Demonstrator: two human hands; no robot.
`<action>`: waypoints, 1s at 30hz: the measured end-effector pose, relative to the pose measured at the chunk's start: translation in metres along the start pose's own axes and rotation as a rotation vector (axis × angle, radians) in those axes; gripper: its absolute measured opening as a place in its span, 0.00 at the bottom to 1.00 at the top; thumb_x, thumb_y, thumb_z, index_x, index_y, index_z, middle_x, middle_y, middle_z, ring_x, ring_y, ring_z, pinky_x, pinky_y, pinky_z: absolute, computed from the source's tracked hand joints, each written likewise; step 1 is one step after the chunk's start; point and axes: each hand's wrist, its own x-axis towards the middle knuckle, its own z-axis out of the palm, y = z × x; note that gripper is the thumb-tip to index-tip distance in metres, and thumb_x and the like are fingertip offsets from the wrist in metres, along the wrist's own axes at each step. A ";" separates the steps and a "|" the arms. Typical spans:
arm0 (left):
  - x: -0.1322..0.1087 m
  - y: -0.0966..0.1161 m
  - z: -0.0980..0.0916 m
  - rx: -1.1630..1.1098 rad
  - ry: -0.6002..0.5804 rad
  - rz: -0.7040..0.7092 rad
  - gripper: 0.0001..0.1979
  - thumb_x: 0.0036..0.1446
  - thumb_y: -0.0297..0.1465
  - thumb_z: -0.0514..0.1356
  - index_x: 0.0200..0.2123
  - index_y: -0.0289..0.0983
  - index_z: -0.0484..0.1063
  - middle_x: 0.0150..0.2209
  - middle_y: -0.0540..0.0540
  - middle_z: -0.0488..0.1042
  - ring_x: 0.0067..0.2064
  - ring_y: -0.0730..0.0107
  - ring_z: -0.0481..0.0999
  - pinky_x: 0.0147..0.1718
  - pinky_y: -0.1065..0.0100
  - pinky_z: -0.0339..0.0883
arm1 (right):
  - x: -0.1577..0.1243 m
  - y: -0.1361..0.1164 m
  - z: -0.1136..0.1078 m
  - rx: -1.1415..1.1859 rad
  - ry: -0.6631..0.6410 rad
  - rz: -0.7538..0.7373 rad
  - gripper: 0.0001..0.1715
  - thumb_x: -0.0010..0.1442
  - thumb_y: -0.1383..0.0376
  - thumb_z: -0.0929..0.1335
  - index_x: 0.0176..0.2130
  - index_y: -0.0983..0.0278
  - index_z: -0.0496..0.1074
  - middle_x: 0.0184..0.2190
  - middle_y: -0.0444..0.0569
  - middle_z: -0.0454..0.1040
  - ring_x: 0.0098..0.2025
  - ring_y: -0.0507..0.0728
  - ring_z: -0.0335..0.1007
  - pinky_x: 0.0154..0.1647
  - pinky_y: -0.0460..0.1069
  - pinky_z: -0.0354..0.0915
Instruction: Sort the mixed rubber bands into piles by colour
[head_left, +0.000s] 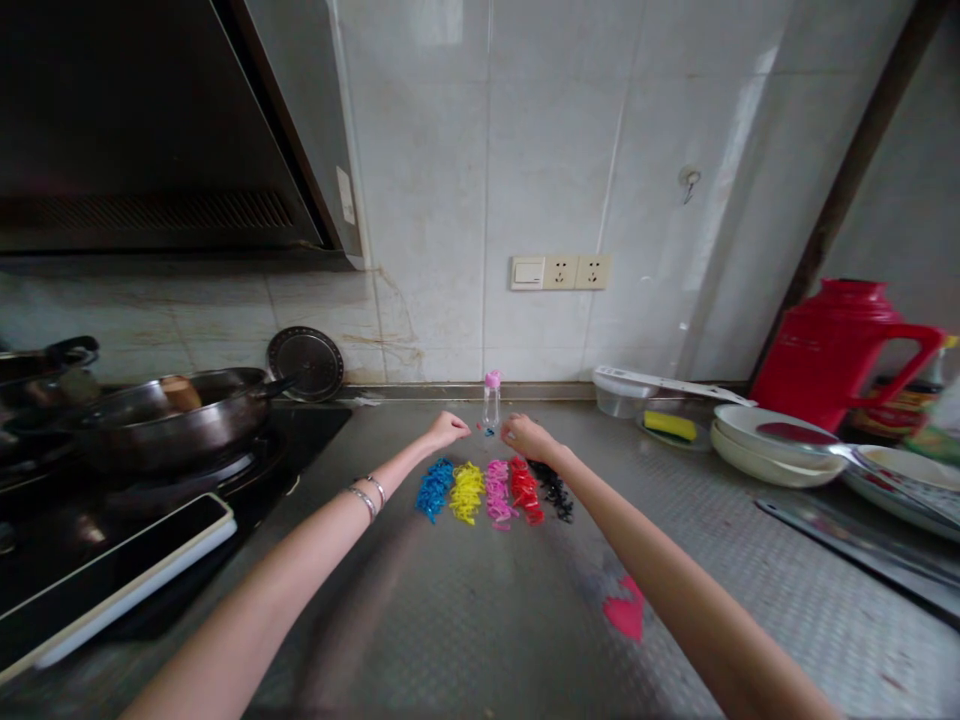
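Note:
Five small heaps of thin bands or strips lie in a row on the metal counter: a blue heap (pixel 434 489), a yellow heap (pixel 467 492), a pink heap (pixel 498 490), a red heap (pixel 526 490) and a black heap (pixel 555 492). Behind them stands a small clear bottle (pixel 491 405) with a pink cap, a few coloured bits at its base. My left hand (pixel 448 429) is closed in a pinch left of the bottle. Just right of it, my right hand (pixel 527 437) has its fingers curled together. What either hand holds is too small to make out.
On the left, a pan (pixel 180 420) sits on the black stove, with a phone-like device (pixel 120 580) nearer. To the right are a plastic tub (pixel 621 398), a yellow sponge (pixel 670 427), stacked bowls (pixel 772 450), a red jug (pixel 832 350) and a long dark blade-like object (pixel 847 550).

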 end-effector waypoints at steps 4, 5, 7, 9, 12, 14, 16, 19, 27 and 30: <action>0.012 0.002 0.012 0.086 0.004 0.028 0.11 0.42 0.28 0.56 0.27 0.29 0.76 0.23 0.46 0.74 0.25 0.73 0.67 0.24 0.73 0.59 | -0.010 -0.003 -0.005 0.109 -0.073 -0.064 0.11 0.51 0.67 0.63 0.34 0.66 0.72 0.36 0.51 0.71 0.38 0.52 0.66 0.39 0.43 0.58; 0.015 0.004 0.016 0.117 0.006 0.046 0.10 0.42 0.27 0.56 0.26 0.29 0.76 0.24 0.45 0.74 0.26 0.73 0.68 0.25 0.73 0.59 | -0.012 -0.004 -0.004 0.138 -0.103 -0.064 0.11 0.50 0.68 0.63 0.33 0.66 0.73 0.34 0.50 0.72 0.36 0.52 0.66 0.37 0.43 0.59; 0.018 0.007 0.024 0.191 0.015 0.082 0.10 0.42 0.25 0.55 0.26 0.29 0.75 0.25 0.44 0.74 0.27 0.72 0.69 0.27 0.73 0.60 | -0.015 -0.006 -0.004 0.195 -0.155 -0.065 0.11 0.48 0.69 0.63 0.32 0.65 0.74 0.31 0.48 0.74 0.33 0.51 0.67 0.34 0.42 0.59; 0.021 0.009 0.031 0.270 0.030 0.111 0.09 0.42 0.24 0.55 0.26 0.30 0.75 0.27 0.43 0.75 0.29 0.72 0.70 0.29 0.73 0.60 | -0.018 -0.008 -0.004 0.240 -0.172 -0.080 0.12 0.47 0.70 0.63 0.31 0.65 0.74 0.29 0.47 0.74 0.31 0.51 0.68 0.32 0.41 0.59; 0.023 0.011 0.040 0.367 0.033 0.133 0.09 0.43 0.24 0.55 0.27 0.31 0.75 0.28 0.41 0.75 0.30 0.70 0.71 0.31 0.72 0.61 | -0.021 -0.006 -0.006 0.289 -0.121 -0.097 0.13 0.45 0.70 0.64 0.32 0.65 0.74 0.28 0.46 0.75 0.30 0.51 0.68 0.30 0.41 0.60; 0.024 0.011 0.044 0.412 0.027 0.155 0.09 0.44 0.25 0.55 0.27 0.31 0.75 0.29 0.40 0.74 0.32 0.69 0.71 0.32 0.71 0.62 | -0.023 -0.003 -0.008 0.321 -0.101 -0.066 0.14 0.45 0.70 0.64 0.33 0.65 0.74 0.27 0.45 0.74 0.29 0.50 0.68 0.30 0.41 0.60; 0.023 0.012 0.047 0.439 0.023 0.178 0.09 0.45 0.25 0.54 0.27 0.31 0.74 0.30 0.39 0.74 0.34 0.68 0.72 0.34 0.71 0.62 | -0.025 0.002 -0.009 0.339 -0.091 -0.025 0.14 0.45 0.71 0.64 0.33 0.65 0.74 0.26 0.45 0.75 0.29 0.50 0.68 0.30 0.41 0.60; 0.023 0.015 0.050 0.445 0.036 0.178 0.10 0.48 0.25 0.52 0.28 0.30 0.74 0.30 0.38 0.74 0.35 0.68 0.72 0.35 0.71 0.62 | -0.029 0.010 -0.011 0.350 -0.063 -0.014 0.13 0.45 0.71 0.63 0.32 0.65 0.75 0.28 0.45 0.75 0.30 0.50 0.68 0.31 0.41 0.61; 0.025 0.019 0.052 0.452 0.082 0.166 0.12 0.49 0.22 0.50 0.28 0.28 0.74 0.31 0.35 0.74 0.33 0.68 0.72 0.34 0.70 0.62 | -0.040 0.023 -0.008 0.349 -0.076 0.019 0.13 0.46 0.69 0.64 0.32 0.64 0.75 0.27 0.44 0.75 0.29 0.49 0.68 0.30 0.41 0.60; 0.025 0.020 0.049 0.425 0.089 0.146 0.12 0.48 0.23 0.50 0.28 0.29 0.74 0.30 0.37 0.74 0.32 0.70 0.72 0.33 0.72 0.61 | -0.042 0.026 -0.006 0.336 -0.074 0.044 0.13 0.46 0.69 0.64 0.32 0.64 0.75 0.27 0.43 0.75 0.29 0.50 0.68 0.30 0.41 0.60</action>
